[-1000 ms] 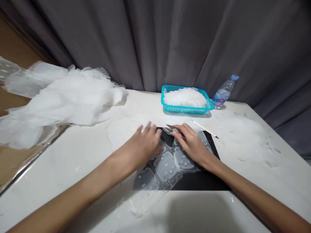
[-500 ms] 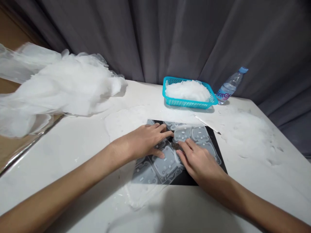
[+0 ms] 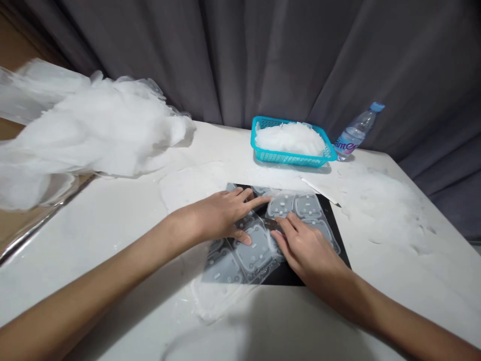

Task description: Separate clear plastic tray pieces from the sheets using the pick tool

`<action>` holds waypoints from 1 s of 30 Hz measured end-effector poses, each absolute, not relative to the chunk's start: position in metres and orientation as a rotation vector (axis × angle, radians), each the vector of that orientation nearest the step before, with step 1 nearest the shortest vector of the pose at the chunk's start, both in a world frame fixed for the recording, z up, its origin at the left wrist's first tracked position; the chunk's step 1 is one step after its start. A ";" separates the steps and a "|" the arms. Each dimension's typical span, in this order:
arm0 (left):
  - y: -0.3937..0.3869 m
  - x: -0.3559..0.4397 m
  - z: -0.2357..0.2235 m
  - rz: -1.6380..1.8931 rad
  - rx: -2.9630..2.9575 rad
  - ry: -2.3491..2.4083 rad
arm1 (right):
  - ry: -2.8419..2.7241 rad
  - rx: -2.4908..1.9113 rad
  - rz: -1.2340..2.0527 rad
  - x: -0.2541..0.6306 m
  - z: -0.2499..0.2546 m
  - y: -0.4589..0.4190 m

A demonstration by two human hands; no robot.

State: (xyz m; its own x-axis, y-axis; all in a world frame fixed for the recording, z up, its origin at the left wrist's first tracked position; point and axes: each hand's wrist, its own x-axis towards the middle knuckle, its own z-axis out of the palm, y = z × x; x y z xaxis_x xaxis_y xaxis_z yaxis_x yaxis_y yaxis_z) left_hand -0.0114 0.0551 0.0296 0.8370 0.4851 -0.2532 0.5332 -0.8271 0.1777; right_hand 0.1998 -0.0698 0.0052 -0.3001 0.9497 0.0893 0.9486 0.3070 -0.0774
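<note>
A clear plastic sheet with rounded moulded shapes (image 3: 259, 250) lies across a black mat (image 3: 291, 276). My left hand (image 3: 227, 213) rests on the sheet with thumb and fingers spread, pressing it down on the left side. Between the thumb and fingertips of my right hand (image 3: 306, 245) is a small dark blade (image 3: 269, 223), its tip against the sheet at a gap between the shapes. My fingers hide part of the blade. One corner of the sheet hangs past the mat's front edge onto the white table (image 3: 143, 311).
At the back stands a turquoise basket (image 3: 293, 159) heaped with white pieces, beside a water bottle (image 3: 349, 138). A thin white pen-like tool (image 3: 319, 191) lies behind the mat. A big pile of translucent sheets (image 3: 101, 125) is at left, scattered clear pieces (image 3: 387, 210) at right.
The left index finger is stretched a little farther right over the sheet, and the blade shows slightly more. Both hands stay in nearly the same place; the view has shifted slightly.
</note>
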 end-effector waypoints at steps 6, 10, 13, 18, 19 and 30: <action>0.054 -0.009 0.033 -0.329 2.770 0.792 | -2.478 -1.789 -0.078 0.193 0.003 -0.071; 0.054 -0.009 0.033 -0.321 2.738 0.798 | -2.451 -1.807 -0.230 0.190 -0.006 -0.069; 0.054 -0.010 0.030 -0.290 2.721 0.820 | -2.438 -1.719 -0.363 0.188 -0.014 -0.065; 0.057 -0.013 0.017 -0.233 2.767 0.887 | -2.494 -1.508 -0.462 0.187 -0.026 -0.061; 0.058 -0.014 0.014 -0.208 2.771 0.892 | -2.511 -1.482 -0.451 0.188 -0.028 -0.061; 0.054 -0.013 0.025 -0.256 2.694 0.965 | -2.460 -1.438 -0.381 0.217 -0.036 -0.068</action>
State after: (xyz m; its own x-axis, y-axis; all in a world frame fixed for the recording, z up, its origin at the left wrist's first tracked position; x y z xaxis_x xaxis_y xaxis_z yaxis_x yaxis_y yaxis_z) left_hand -0.0135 0.0536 0.0246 0.7628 0.5949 -0.2535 0.6423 -0.7425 0.1900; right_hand 0.2174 -0.0680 -0.0359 -0.4727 0.8061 0.3560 0.8760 0.4737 0.0906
